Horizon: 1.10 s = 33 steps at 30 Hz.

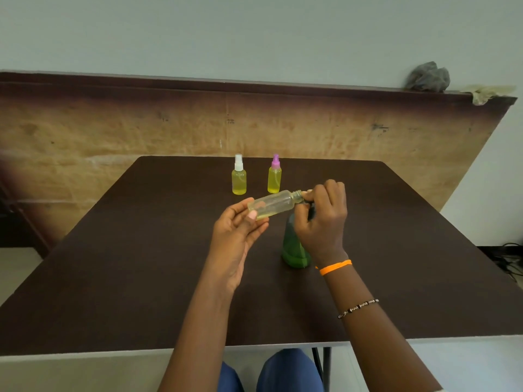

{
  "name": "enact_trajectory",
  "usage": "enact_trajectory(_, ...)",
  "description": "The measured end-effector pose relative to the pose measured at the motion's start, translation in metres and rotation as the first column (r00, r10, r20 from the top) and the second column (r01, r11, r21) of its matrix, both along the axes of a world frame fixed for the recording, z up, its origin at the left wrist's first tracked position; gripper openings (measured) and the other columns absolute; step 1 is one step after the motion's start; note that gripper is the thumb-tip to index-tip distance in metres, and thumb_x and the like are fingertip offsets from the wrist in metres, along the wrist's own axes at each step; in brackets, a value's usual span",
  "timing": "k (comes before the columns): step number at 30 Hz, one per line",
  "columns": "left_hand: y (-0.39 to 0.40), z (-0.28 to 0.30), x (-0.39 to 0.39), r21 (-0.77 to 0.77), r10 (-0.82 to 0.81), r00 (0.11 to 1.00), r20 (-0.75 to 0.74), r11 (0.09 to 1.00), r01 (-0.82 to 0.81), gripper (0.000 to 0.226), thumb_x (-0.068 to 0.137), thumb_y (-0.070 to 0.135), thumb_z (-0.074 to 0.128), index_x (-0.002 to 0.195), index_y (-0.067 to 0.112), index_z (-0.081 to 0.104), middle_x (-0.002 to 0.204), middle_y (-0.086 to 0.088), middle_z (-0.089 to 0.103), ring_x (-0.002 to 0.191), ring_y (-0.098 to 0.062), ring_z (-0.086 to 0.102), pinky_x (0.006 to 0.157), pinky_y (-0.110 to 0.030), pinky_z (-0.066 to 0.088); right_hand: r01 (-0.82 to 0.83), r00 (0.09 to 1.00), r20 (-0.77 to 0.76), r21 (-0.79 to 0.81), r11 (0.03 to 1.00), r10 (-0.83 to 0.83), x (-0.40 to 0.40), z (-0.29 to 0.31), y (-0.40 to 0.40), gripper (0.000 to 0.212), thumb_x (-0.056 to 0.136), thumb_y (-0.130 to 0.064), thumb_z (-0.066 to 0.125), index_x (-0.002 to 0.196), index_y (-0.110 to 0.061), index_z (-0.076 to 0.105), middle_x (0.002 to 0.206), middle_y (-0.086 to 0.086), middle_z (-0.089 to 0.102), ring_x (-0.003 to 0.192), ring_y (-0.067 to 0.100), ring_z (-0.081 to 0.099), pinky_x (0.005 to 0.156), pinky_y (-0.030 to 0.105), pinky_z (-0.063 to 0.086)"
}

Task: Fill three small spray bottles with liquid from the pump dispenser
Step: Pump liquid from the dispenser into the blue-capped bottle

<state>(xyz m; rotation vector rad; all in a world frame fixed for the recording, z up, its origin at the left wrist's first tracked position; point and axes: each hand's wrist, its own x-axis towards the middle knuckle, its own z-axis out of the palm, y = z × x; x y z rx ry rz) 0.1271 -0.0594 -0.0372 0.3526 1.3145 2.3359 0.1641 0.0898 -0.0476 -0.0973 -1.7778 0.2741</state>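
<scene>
From the head view, two capped spray bottles (239,178) stand full at the desk's (113,264) far edge, while the left hand (240,222) grips the third bottle (271,204), uncapped and tilted, its neck at the green dispenser (294,247) under the right hand's (322,213) curled fingers, seemingly only partly filled.

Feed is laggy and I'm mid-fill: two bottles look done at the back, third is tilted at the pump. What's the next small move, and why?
Probably press the pump. The left hand holds the uncapped bottle nearly on its side, mouth by the right hand, which covers the top of the green dispenser. It holds only a shallow pool of liquid, whereas the white-capped bottle and pink-capped bottle look full.
</scene>
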Motion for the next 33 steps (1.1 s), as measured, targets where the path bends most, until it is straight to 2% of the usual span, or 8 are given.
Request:
enact_trajectory(5,-0.003,0.0,-0.002,-0.006,-0.01,1.0,0.002,1.0,0.01,0.022,0.092,0.004,0.051,0.113,0.01,0.056,0.114,-0.013,0.064,0.092,-0.018,0.067,0.078,-0.023,0.057,-0.009,1.0,0.011,0.004,1.0,0.009,-0.001,-0.001,0.001,0.012,0.072,0.002,0.046,0.06,-0.002,0.047,0.065,0.012,0.041,0.066,0.021,0.031,0.055,0.034,0.03)
enact_trajectory(10,-0.003,0.002,-0.001,0.015,-0.018,1.0,0.004,1.0,0.018,0.02,0.092,0.003,0.052,0.111,0.009,0.056,0.113,-0.015,0.065,0.088,-0.018,0.067,0.078,-0.024,0.057,-0.059,0.997,0.058,0.025,0.998,0.057,0.002,0.013,0.004,0.011,0.072,-0.002,0.044,0.061,-0.004,0.046,0.066,0.012,0.04,0.067,0.021,0.032,0.057,0.03,0.028)
enact_trajectory(16,-0.001,-0.001,0.001,0.001,0.002,1.0,0.015,1.0,-0.002,0.019,0.092,0.004,0.052,0.108,0.011,0.058,0.108,-0.013,0.066,0.085,-0.016,0.068,0.079,-0.025,0.057,-0.073,0.997,0.001,-0.01,0.997,0.073,-0.004,0.001,0.006,0.009,0.07,0.0,0.045,0.061,-0.002,0.046,0.067,0.011,0.04,0.066,0.021,0.031,0.056,0.03,0.028)
enact_trajectory(24,-0.001,0.004,0.003,0.017,0.001,1.0,0.013,1.0,-0.001,0.022,0.091,0.005,0.052,0.113,0.006,0.057,0.103,-0.011,0.067,0.08,-0.014,0.069,0.075,-0.023,0.058,-0.124,0.992,0.026,-0.069,0.99,0.126,0.002,0.013,0.004,0.01,0.071,-0.006,0.044,0.063,-0.003,0.048,0.067,0.01,0.041,0.067,0.021,0.034,0.057,0.028,0.029)
enact_trajectory(29,0.002,0.001,0.004,0.011,0.013,1.0,0.027,1.0,-0.013,0.02,0.091,0.005,0.053,0.11,0.008,0.058,0.105,-0.011,0.067,0.081,-0.014,0.069,0.076,-0.023,0.057,-0.039,0.999,-0.004,-0.047,0.998,0.039,0.0,0.0,0.002,0.01,0.074,-0.006,0.049,0.065,-0.001,0.05,0.069,0.012,0.043,0.068,0.021,0.034,0.056,0.031,0.032)
enact_trajectory(33,-0.001,0.002,0.003,0.001,0.012,1.0,0.019,1.0,-0.012,0.022,0.091,0.004,0.052,0.113,0.005,0.056,0.103,-0.011,0.067,0.081,-0.014,0.069,0.077,-0.024,0.057,-0.027,1.0,-0.004,-0.032,0.999,0.027,-0.002,-0.005,0.002,0.009,0.074,-0.005,0.051,0.065,-0.001,0.051,0.069,0.012,0.043,0.069,0.019,0.034,0.058,0.028,0.031)
